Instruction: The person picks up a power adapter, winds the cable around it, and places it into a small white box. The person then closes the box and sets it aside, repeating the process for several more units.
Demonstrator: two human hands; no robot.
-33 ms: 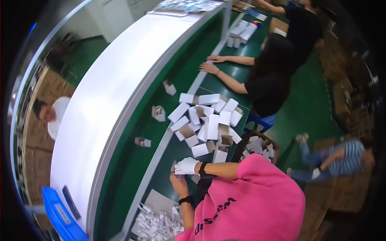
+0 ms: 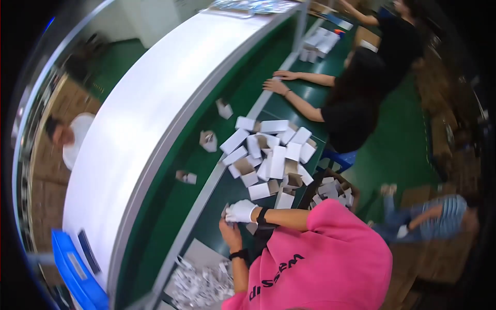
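Note:
My bare left hand (image 2: 230,235) and my white-gloved right hand (image 2: 241,211) meet over the green worktable, both with fingers closed. Between them is a small carton (image 2: 224,211), mostly hidden, with only a greyish-brown edge showing. Just beyond my right hand lies a heap of white cartons (image 2: 277,162), several with brown insides and flaps open. Beside my left forearm, a pile of small white pieces (image 2: 201,285) lies at a flat cardboard sheet (image 2: 200,253); their exact kind is too blurred to tell.
Three open cartons stand apart on the dark green conveyor (image 2: 155,217), behind a metal rail. A box of white cartons (image 2: 333,191) stands right of the table. A co-worker in black (image 2: 356,103) rests both hands by the rail. A blue bin (image 2: 77,274) hangs at lower left.
The whole view has shifted slightly, moving the cartons a little up and right in the picture. My hands keep their joint grip.

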